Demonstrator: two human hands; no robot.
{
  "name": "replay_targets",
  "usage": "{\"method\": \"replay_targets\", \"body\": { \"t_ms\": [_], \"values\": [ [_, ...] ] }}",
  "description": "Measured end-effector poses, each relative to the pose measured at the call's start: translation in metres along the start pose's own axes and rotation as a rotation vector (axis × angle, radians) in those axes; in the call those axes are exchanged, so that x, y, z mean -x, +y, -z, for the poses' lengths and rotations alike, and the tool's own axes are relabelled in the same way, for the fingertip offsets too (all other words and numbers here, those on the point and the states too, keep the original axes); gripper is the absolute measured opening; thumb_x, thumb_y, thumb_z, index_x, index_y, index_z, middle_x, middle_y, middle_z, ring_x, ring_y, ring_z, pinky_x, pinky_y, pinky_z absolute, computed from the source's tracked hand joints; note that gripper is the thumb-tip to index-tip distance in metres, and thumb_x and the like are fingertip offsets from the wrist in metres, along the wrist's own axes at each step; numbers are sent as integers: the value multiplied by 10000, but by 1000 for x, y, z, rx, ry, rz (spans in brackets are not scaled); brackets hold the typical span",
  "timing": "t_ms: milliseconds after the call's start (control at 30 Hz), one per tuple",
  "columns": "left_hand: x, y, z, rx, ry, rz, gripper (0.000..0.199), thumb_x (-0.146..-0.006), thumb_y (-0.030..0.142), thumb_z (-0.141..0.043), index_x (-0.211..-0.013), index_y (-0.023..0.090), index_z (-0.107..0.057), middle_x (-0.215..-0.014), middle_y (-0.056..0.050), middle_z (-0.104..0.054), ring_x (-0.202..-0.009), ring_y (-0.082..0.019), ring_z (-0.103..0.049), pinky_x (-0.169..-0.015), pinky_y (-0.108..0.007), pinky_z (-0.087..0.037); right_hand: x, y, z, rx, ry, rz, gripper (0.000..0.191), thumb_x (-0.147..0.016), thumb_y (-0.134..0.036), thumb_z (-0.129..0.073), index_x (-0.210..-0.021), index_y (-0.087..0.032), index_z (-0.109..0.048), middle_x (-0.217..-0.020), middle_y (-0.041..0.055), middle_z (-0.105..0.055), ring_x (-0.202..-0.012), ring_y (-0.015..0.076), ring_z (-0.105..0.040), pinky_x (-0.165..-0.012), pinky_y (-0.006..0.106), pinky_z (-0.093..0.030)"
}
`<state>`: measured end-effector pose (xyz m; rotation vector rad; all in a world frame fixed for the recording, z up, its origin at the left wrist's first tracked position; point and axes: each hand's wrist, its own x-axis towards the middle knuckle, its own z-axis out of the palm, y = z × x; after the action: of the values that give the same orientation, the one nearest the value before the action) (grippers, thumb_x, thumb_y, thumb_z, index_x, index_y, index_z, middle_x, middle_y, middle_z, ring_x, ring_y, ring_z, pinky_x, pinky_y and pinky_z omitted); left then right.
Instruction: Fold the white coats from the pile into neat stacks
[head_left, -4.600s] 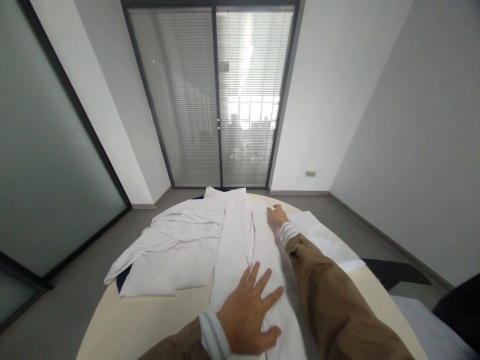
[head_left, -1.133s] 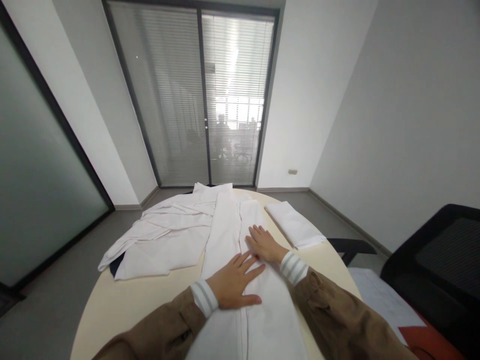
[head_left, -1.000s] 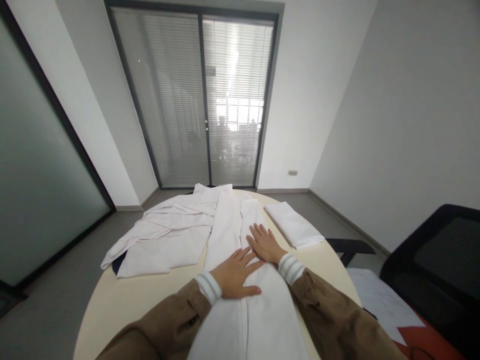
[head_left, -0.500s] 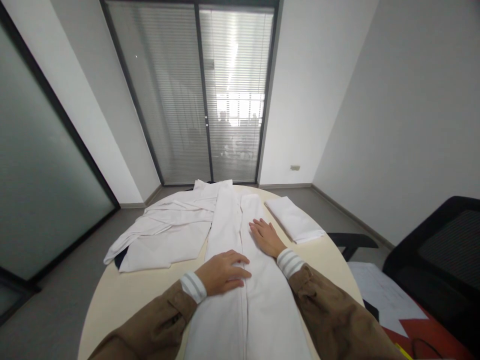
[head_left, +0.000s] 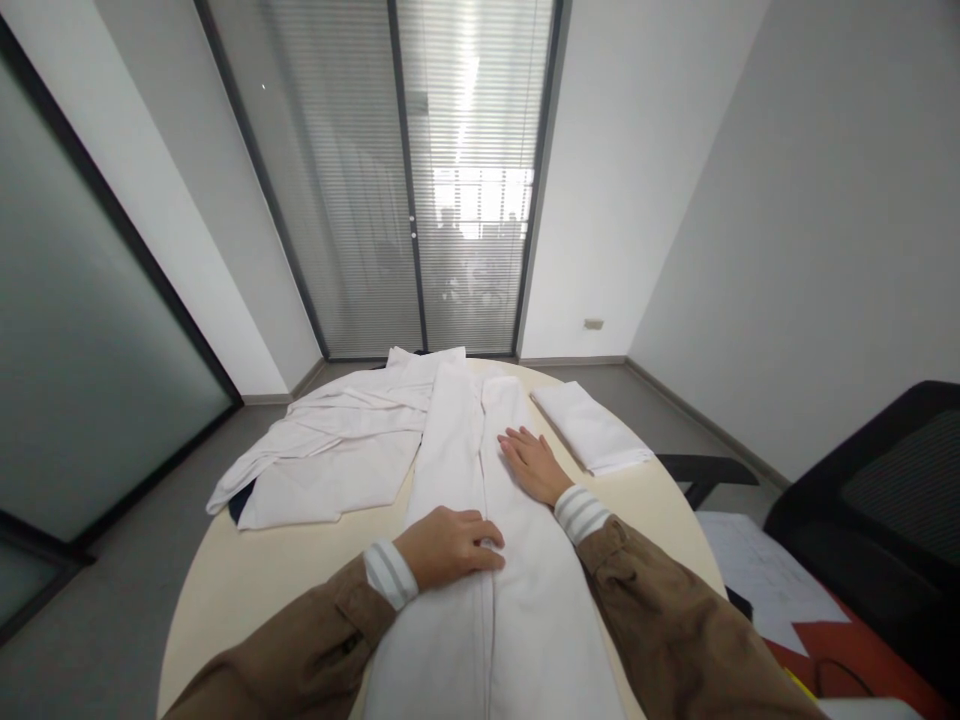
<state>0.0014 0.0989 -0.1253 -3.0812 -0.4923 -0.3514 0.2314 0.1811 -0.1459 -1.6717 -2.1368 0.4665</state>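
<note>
A long white garment (head_left: pixel 536 590) runs lengthwise down the table in front of me, with a seam or slit along its middle. My left hand (head_left: pixel 454 547) is on it at that middle line, thumb and fingers bent together over a bit of the cloth. Farther up, on the right half, my right hand (head_left: pixel 534 465) lies flat with its fingers stretched out. A folded white cloth (head_left: pixel 592 430) is beside it on the right. Loosely heaped white garments (head_left: pixel 352 440) lie to the left, with something dark showing under their edge.
The round, cream-coloured table (head_left: pixel 225 610) carries all the cloth. At the right stand a black mesh chair (head_left: pixel 870 520) with its armrest and, lower down, white papers (head_left: pixel 757 570) on something red. Beyond the table is a glass partition with blinds (head_left: pixel 352 200).
The fingers of my left hand, more spread before, have drawn together on the cloth. My right hand stays flat where it was. The view has tilted slightly downward.
</note>
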Motion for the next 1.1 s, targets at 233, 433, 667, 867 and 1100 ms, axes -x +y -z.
{"method": "replay_targets", "body": {
  "t_ms": [233,433,667,867,1100],
  "values": [
    [-2,2,2,30,8,36,195,-1015,271,-474,-1012,267,-669,-1111,15,-681,-890,-114,-617,-611,-210,-446,1,-1,2,-9,-6,-1,568,-1038,-509,-194,-1422,-251,-525,-1566,60,-390,-1498,254,-208,-1203,548,-98],
    [-1,5,11,114,-23,81,159,-1001,264,-471,-1031,255,-627,-1161,6,-645,-929,-127,-609,-659,-221,-452,-2,4,0,-43,89,33,570,-1040,-499,-193,-1358,-241,-589,-1520,65,-461,-1466,239,-294,-1200,469,-209],
    [1,4,16,181,-66,109,128,-969,317,-537,-957,261,-652,-1104,13,-635,-917,-144,-588,-703,-241,-445,-4,6,-3,-28,55,50,538,-1036,-500,-241,-1333,-246,-611,-1519,70,-461,-1463,273,-294,-1182,504,-224],
    [0,6,18,274,-64,128,84,-905,275,-622,-905,251,-703,-1033,12,-665,-912,-142,-599,-738,-242,-453,0,4,-1,65,-5,61,519,-1023,-502,-296,-1421,-258,-523,-1568,73,-385,-1486,289,-229,-1183,552,-159],
    [0,11,13,443,-72,94,187,-750,437,-797,-734,251,-781,-681,9,-666,-726,-146,-602,-655,-261,-435,7,-4,2,234,-43,102,632,-970,-568,-378,-1517,-251,-383,-1612,81,-293,-1500,332,-156,-1189,558,-103]
  ]
}}
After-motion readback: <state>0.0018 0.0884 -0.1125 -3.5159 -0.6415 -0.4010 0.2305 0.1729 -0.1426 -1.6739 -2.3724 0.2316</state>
